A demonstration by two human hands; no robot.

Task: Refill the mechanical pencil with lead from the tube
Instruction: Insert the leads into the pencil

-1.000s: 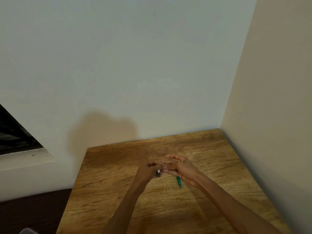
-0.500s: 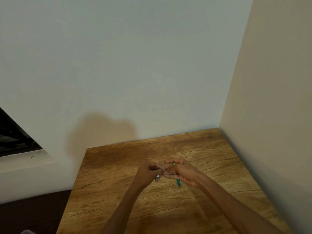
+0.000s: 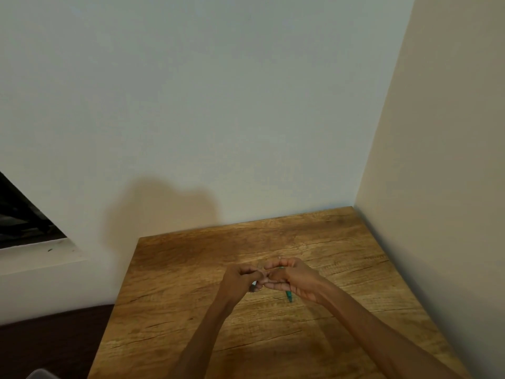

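Left hand (image 3: 240,280) is pinching a small grey tube (image 3: 253,286), contents not discernible. Right hand (image 3: 296,280) is gripping the green pencil (image 3: 288,296), protruding below its grip, above the table (image 3: 341,253), fingertips meeting.

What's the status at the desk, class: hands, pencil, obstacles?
Left hand shut on small tube. Right hand shut on green pencil. Fingertips meeting. Nothing obstructing.

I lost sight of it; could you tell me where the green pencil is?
The green pencil is in the right hand, its end poking out below, above the wooden table.
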